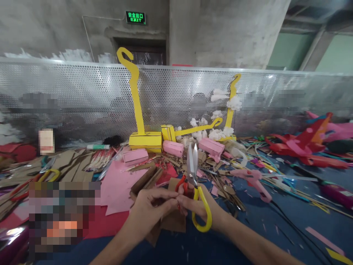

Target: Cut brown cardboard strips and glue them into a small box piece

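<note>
My right hand (201,208) grips a pair of scissors (194,173) with one red and one yellow handle, blades pointing up and nearly closed. My left hand (153,208) is closed in a pinch on a piece of brown cardboard (173,221) held between both hands, just left of the scissor handles. A folded cardboard strip (146,180) lies right behind my left hand.
Yellow cardboard models (145,140) stand against a perforated metal barrier (68,95). Pink boxes (173,148), pink paper (118,184), a pink glue gun (253,180) with a black cord, red paper shapes (303,145) and sticks litter the blue surface (275,224).
</note>
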Available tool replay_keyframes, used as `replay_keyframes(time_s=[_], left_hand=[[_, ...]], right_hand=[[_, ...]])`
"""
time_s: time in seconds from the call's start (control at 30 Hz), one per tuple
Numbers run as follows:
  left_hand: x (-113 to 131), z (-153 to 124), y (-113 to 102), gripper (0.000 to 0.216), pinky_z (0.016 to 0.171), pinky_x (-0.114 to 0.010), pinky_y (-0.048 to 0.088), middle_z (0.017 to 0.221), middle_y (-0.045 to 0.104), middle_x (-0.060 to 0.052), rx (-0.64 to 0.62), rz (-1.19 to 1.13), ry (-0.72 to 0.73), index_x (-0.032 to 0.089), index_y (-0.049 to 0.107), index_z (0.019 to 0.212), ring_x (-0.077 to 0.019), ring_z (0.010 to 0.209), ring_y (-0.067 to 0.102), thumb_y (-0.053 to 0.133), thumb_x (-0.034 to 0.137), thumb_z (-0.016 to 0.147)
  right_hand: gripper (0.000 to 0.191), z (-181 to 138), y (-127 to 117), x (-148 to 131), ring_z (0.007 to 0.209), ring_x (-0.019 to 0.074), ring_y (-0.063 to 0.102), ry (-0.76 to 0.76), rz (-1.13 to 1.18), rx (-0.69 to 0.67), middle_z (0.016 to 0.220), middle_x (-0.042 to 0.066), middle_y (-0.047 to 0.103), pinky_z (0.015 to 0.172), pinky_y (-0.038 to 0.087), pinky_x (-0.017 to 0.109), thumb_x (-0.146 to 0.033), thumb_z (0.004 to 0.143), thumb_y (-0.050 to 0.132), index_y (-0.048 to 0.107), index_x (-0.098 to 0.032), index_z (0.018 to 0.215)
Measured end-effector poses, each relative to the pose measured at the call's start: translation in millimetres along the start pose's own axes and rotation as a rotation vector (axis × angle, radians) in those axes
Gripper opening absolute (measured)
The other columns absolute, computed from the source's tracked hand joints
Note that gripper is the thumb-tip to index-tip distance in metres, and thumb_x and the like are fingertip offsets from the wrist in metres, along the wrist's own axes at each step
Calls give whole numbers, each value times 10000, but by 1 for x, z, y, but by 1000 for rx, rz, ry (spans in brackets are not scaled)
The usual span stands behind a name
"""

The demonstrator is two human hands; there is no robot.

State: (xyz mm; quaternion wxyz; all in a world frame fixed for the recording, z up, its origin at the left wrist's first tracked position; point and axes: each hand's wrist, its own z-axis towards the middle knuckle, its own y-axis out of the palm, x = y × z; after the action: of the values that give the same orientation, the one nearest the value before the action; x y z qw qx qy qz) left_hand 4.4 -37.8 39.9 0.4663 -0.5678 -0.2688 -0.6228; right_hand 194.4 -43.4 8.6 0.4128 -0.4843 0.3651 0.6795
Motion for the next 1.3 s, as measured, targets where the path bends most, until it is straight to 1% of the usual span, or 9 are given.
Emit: replay_keyframes(time_s=[0.13,0.27,0.4,0.53,0.7,0.8,1.0,1.1,1.3], left_hand=[[0,-1,1,245,791,-312,560,909,814,-72,-21,-17,-25,220,819,1005,-251,852,734,700,381,864],[-3,2,-1,230,770,-290,548,815,791,-71,2,-63,11,183,807,888,-220,800,717,673,370,886],[-5,4,-2,230,715,-273,545,735,760,-57,85,-164,-35,155,770,814,-187,711,696,770,384,797],[-3,4,1,330,698,-287,560,746,776,-55,150,-338,-115,151,780,895,-172,669,695,855,398,690],[-4,4,1,309,608,-235,520,638,743,-37,110,-369,-107,137,778,860,-129,571,655,854,390,699],[-6,5,-1,320,549,-225,500,596,729,-27,86,-435,-142,142,741,839,-119,503,637,839,421,717],[-9,5,-3,325,595,-222,526,655,741,-39,55,-489,-168,139,660,740,-115,560,658,835,413,735],[-13,5,-3,352,572,-223,522,647,739,-37,67,-497,-179,149,616,723,-115,535,651,829,428,739],[-18,5,-5,367,476,-204,460,529,655,3,31,-515,-100,162,585,696,-93,434,567,720,471,842]], right_hand=[[383,0,3,-5,522,106,493,-11,-41,63,607,-49,520,517,407,245,-506,820,748,552,-178,833],[371,1,3,-8,501,109,501,-49,-55,84,588,-42,536,525,426,260,-515,867,695,551,-182,790],[370,1,2,-8,518,124,519,-64,-56,101,563,-35,536,566,446,278,-504,934,615,547,-189,752],[380,1,2,-7,505,120,517,-62,-50,114,580,-31,542,549,439,271,-510,935,611,542,-193,737],[425,1,3,-6,490,124,516,-48,-54,102,553,-23,553,525,414,266,-545,924,606,550,-188,700],[430,1,4,-7,481,119,510,-33,-55,96,531,-25,552,523,397,262,-538,927,606,547,-187,687],[446,1,2,-8,498,126,534,-33,-58,105,536,-14,565,543,417,267,-519,942,592,563,-182,651],[434,2,1,-8,488,125,525,-43,-53,116,541,-21,560,537,421,268,-514,941,595,564,-187,657],[428,3,-1,-7,492,131,536,-75,-40,155,497,-26,549,552,414,270,-491,948,595,551,-195,642]])
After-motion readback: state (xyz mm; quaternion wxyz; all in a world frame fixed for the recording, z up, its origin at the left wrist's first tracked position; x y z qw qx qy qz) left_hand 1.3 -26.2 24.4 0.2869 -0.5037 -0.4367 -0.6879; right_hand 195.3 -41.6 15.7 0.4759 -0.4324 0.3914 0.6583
